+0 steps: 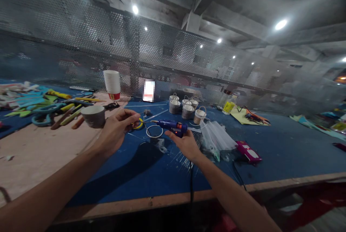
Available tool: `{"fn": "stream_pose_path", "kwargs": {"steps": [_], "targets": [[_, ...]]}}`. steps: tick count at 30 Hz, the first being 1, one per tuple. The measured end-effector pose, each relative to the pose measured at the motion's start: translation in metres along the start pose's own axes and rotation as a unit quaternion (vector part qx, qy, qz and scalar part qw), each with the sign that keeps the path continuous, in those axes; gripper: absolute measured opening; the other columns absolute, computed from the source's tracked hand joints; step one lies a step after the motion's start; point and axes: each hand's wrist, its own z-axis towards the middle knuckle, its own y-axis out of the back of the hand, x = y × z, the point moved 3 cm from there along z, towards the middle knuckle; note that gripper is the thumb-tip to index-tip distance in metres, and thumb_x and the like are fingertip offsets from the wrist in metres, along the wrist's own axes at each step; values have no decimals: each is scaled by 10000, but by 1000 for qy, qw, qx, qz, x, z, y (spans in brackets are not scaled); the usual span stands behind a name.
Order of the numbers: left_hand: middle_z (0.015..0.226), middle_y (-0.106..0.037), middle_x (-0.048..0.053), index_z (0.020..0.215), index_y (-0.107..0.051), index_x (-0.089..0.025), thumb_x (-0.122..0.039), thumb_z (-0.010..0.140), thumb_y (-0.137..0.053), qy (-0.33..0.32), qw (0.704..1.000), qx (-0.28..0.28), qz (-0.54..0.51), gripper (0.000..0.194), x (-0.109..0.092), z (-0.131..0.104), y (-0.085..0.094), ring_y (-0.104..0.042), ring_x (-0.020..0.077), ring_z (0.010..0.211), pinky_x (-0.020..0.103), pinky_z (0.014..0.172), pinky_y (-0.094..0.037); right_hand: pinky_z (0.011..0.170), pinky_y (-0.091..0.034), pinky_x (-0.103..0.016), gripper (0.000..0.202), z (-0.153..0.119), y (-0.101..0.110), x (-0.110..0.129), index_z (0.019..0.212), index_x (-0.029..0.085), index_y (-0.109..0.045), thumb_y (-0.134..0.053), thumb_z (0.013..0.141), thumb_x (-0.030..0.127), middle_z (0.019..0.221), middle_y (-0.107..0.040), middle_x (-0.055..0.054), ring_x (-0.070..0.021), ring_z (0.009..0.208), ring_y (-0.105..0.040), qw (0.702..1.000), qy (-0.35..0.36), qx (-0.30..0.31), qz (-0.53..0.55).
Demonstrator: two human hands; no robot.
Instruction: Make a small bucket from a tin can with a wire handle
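Note:
My right hand (189,145) is wrapped around the grip of a blue hot glue gun (171,125), its nozzle aimed left. The fingertips of my left hand (117,127) are pinched together just short of that nozzle. Something thin may be between them, but it is too small to name. On the blue table under the gun lies a pale ring (154,137), with a yellow ring-shaped item (140,124) partly behind my left fingers. A grey cup (93,117) stands left of my left hand. Several small handled buckets (187,111) are grouped beyond the gun.
A stack of paper cups (111,82), scissors (44,113) and pens are at left. Clear plastic bags (217,136) and a magenta box (248,152) lie to the right. Glass bottles (229,105) stand behind, near a perforated metal screen (167,52). A dark cord (191,181) crosses the table's front edge.

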Motion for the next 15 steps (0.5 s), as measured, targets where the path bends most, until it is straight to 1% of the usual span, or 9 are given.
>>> {"fn": "stream_pose_path", "kwargs": {"steps": [2,5,9,11,15], "targets": [[693,-669,-14,770,-687,-170,-302,633,-896,0,1000,-2,-1,282,0,0,0,-586,109,607,226,551,-385,568,-433,-277,408,1,0,-1,914,156,-716,-740,801,548,629,-593,-13,-169,621,-543,1000,-8,11,14],[694,-675,-13,765,-695,-165,-288,634,-895,-1,1000,-1,-10,269,-1,0,0,-601,107,622,213,560,-408,573,-425,-274,397,2,0,-4,842,162,-702,-741,797,555,626,-582,-9,-165,628,-527,999,-16,20,20],[663,-656,-19,743,-699,-151,-220,651,-880,13,999,9,-41,215,-2,0,0,-584,87,603,173,545,-439,570,-411,-259,409,4,-2,-6,808,167,-698,-749,773,572,640,-578,2,-149,629,-506,999,-15,32,28],[673,-651,-13,734,-697,-139,-160,671,-854,34,997,17,-71,171,-1,1,0,-585,81,595,158,535,-463,566,-406,-250,423,5,-3,-9,804,165,-696,-766,753,579,641,-577,11,-134,612,-489,998,-26,48,32],[684,-639,7,753,-689,-115,-41,754,-750,104,984,31,-142,96,3,4,-1,-604,78,577,142,527,-519,527,-399,-236,457,7,-5,-18,786,163,-665,-783,730,601,627,-558,24,-111,556,-467,995,-50,83,25]]}}
